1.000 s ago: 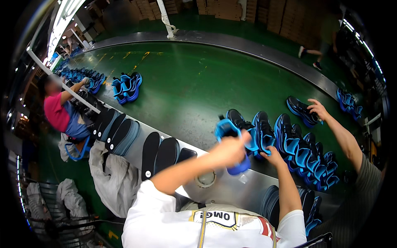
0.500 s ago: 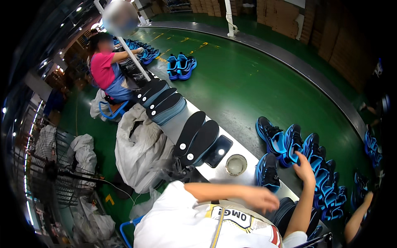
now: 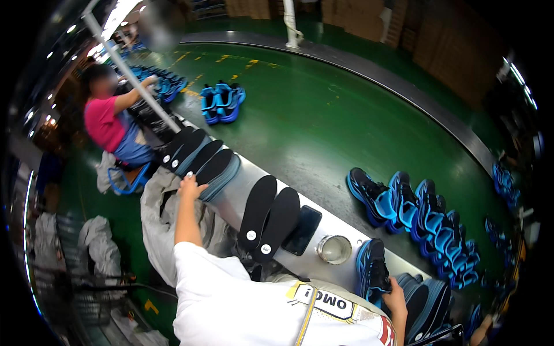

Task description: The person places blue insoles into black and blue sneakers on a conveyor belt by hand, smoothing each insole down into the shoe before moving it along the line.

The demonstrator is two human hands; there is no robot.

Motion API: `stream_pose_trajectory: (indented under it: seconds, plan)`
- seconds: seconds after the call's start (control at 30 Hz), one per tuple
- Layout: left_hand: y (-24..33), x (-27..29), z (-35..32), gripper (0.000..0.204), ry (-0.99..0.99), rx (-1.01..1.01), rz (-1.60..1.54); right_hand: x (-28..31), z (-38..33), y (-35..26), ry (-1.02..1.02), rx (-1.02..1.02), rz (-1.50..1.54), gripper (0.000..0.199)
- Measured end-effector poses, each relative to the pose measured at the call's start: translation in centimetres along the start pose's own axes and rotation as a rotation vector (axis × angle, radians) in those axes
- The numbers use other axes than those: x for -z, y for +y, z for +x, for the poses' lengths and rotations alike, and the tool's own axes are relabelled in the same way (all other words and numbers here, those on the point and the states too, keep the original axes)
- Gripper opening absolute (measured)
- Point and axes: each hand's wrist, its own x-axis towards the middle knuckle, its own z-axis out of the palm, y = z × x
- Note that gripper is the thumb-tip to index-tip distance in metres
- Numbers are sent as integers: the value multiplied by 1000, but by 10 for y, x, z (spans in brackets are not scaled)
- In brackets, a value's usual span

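Black foam insoles [image 3: 214, 166] lie in a fanned stack on the long grey metal bench [image 3: 323, 271], and your left hand [image 3: 191, 187] rests at the near end of that stack, its fingers [image 3: 186, 180] spread and laid flat on the nearest insole rather than closed round it. Your left arm stretches well out to the left to get there, over a heap of grey cloth [image 3: 161, 225] hanging off the bench's near edge.

Your right hand [image 3: 395, 288] is low at the right, and its fingers curl onto the heel of a black and blue sports shoe [image 3: 372, 268] that stands on the bench; whether they grip it fully you cannot tell from here. Just left of that shoe sits a small round metal tin [image 3: 333, 249], then a dark flat phone [image 3: 301, 229], then a second pair of black insoles [image 3: 268, 216] with a white round sticker at each heel.

Beyond the bench runs a wide green conveyor belt [image 3: 306, 121]. A row of blue and black shoes [image 3: 415, 213] stands on it to the right, and a bright blue pair [image 3: 222, 102] stands alone further up. A person in a pink top [image 3: 104, 122] sits at the far left end and reaches toward more blue shoes [image 3: 164, 83].
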Motion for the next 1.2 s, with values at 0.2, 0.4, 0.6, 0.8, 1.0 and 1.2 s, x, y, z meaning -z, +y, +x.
stream_pose_trajectory:
  seconds: [0.2,0.4,0.6,0.8,1.0,1.2]
  plan:
    - [-7,28,5,67,-7,-152,-81,61,-21,-76,81,-233,62,55]
    - [30,67,-19,50,-31,-177,-1183,58,17,-145,43,319,159,29]
    - [268,64,-198,24,-287,-849,-1114,-14,95,-186,-78,187,1077,27]
    - [360,38,-251,52,-323,-1583,-1096,18,105,-118,379,228,1174,15]
    - [429,-52,-211,57,161,-936,-869,92,108,-86,634,168,421,27]
    - [446,-59,-163,31,-46,-923,-1088,97,151,-132,-63,55,57,23]
